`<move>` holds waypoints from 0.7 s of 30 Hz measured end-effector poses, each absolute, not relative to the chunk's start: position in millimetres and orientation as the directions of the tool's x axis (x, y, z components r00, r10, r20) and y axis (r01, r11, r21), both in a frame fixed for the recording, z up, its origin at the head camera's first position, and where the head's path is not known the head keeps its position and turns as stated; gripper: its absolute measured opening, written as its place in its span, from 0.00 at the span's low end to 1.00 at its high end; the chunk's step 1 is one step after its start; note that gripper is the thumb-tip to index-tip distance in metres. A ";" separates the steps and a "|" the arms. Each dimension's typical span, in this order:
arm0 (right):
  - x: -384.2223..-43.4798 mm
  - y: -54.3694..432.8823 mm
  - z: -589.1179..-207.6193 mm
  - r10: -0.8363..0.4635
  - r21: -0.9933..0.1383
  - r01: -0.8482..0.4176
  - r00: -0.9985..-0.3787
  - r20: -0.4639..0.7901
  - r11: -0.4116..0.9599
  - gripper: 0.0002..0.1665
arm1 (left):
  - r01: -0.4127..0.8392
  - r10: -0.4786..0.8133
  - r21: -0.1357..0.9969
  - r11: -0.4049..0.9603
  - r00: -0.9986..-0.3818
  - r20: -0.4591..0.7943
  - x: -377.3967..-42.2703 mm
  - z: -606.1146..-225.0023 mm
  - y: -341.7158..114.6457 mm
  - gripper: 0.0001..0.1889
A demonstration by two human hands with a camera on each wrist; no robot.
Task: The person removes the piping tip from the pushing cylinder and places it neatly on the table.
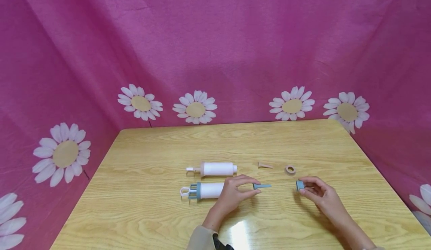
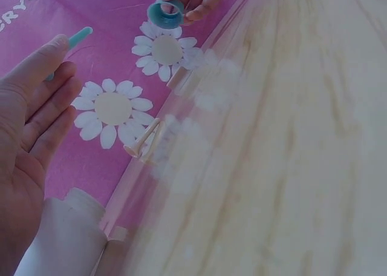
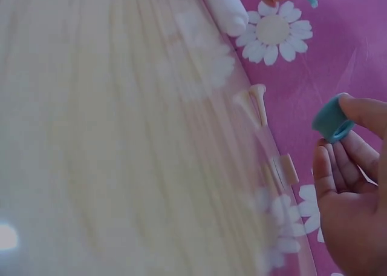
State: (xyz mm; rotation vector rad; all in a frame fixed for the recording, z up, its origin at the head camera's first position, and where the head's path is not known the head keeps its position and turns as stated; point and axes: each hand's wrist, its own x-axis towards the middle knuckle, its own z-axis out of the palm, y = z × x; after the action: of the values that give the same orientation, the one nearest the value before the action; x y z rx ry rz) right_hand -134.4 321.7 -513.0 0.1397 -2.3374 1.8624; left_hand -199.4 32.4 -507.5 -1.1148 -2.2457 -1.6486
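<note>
My left hand point(image 1: 234, 191) pinches the wide end of a slim blue-green nozzle point(image 1: 264, 185), and its narrow tip points right. In the left wrist view the nozzle point(image 2: 80, 36) sticks out past my thumb and fingertips. Across from it, my right hand point(image 1: 324, 197) grips a blue-green ring cap point(image 1: 299, 185) between thumb and fingers. The right wrist view shows the cap point(image 3: 331, 120) tilted, with its hollow inside partly visible. Under my left forearm and hand lies a white syringe-like tube point(image 1: 210, 191) with a blue-green collar and a white loop handle; its right end is hidden.
Behind it lies a similar white tube point(image 1: 219, 168) with a beige collar. A beige nozzle point(image 1: 265, 165) and a beige ring cap point(image 1: 290, 170) rest to its right. The wooden table point(image 1: 151, 220) is bordered by a pink flowered cloth point(image 1: 235, 55).
</note>
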 end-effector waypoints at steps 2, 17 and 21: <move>-135.0 324.8 -513.0 0.019 -0.945 -0.163 -0.984 0.175 0.283 0.21 | 0.631 0.477 0.765 0.128 -0.715 0.511 -199.2 -507.8 32.5 0.09; -146.1 338.7 -520.7 -0.022 -0.806 -0.195 -0.975 0.221 0.559 0.20 | 0.660 0.487 0.738 0.142 -0.696 0.528 -199.9 -508.9 33.4 0.10; -148.8 340.1 -523.5 -0.041 -0.769 -0.212 -0.971 0.236 0.603 0.19 | 0.656 0.500 0.742 0.139 -0.694 0.519 -199.2 -508.8 34.2 0.10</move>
State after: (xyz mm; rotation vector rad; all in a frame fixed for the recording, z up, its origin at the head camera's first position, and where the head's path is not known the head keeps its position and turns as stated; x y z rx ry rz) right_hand -148.8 340.1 -523.5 0.2104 -2.6349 1.3016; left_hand -199.2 34.2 -508.8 -1.1543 -2.2557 -1.5962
